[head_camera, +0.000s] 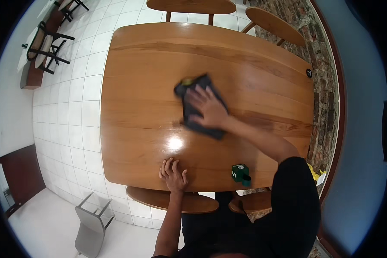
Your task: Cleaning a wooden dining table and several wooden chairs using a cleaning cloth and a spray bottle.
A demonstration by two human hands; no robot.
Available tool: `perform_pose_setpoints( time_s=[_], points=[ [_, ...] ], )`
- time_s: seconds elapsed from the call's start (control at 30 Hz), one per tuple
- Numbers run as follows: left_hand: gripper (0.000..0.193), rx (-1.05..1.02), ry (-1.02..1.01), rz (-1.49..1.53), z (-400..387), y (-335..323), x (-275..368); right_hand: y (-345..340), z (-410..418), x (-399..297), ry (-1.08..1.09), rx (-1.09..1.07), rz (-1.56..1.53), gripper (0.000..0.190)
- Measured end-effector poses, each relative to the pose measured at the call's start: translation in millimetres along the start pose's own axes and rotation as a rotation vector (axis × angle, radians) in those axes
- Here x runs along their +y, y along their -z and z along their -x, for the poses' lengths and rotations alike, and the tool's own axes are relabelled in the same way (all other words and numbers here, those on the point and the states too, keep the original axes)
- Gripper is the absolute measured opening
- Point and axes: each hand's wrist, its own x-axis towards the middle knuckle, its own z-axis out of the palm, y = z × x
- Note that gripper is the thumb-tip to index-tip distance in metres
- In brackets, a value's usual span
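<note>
My right hand [209, 108] holds a dark grey cloth [209, 130] pressed against the wooden table [142, 74], palm down with the fingers spread over it. Both hand and cloth are blurred. A yellow patch [187, 81] shows at the cloth's far left corner. Near the table's front edge my left hand [174, 175] rests on the wood, fingers a little apart and nothing in it.
A green block bearing a number [239, 172] stands near the front edge, beside a small dark green round piece [246, 180]. A black disc [309, 73] sits at the far right corner. Wooden chairs [192, 6] surround the table; a grey chair [90, 229] stands at lower left.
</note>
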Motion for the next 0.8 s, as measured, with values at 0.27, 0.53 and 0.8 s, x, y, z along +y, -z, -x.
perform_pose_setpoints(
  time_s=[0.27, 0.53, 0.8],
  points=[
    [0.059, 0.017, -0.016, -0.009, -5, -1, 12, 57, -2, 108, -0.115, 0.092, 0.149, 0.084],
    [0.051, 0.025, -0.010, -0.039, -9, -2, 14, 29, -26, 112, -0.201, 0.210, 0.226, 0.073],
    [0.043, 0.035, 0.004, -0.097, -4, 3, 7, 29, 89, 21, 0.469, -0.232, -0.230, 0.077]
  ],
)
